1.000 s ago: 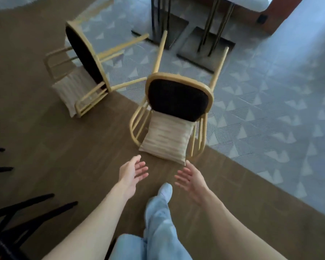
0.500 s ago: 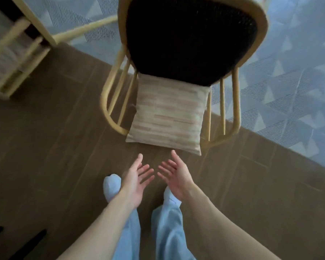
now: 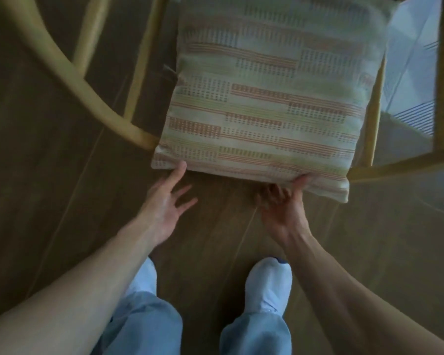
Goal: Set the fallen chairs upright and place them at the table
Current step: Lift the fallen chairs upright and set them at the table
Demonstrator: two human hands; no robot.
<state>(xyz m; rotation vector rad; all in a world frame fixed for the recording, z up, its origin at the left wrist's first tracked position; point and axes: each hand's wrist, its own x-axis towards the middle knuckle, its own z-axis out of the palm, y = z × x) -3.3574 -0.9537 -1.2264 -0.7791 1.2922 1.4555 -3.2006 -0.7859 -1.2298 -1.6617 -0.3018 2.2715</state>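
Chair (image 3: 69, 80) is what you are reaching for: the nearest fallen one is lying on its back on the brown wood floor (image 3: 49, 213) right in front of your feet, its yellow wooden frame filling the top of the view and its striped cushion (image 3: 262, 106) facing you. You are bending over it with both arms out. Your right hand (image 3: 283, 208) is curling up against the cushion's lower edge, thumb pressing on the fabric, though you are not yet gripping anything solid; your left hand (image 3: 168, 201) is spread loose, only its thumb tip touching the cushion's lower left corner. The likely trouble from here is that you are taking hold of soft cushion rather than frame: if it is loose, it may slip or come away as you lift, and the chair could drop back onto the floor or toward your socked feet (image 3: 268, 283) standing close beneath it. Reaching past to the curved rail would probably be safer. Much is cut off for you: the chair legs, the seat and the counter are out of view, the right fingers are tucked in shadow, and the picture is blurring with motion.
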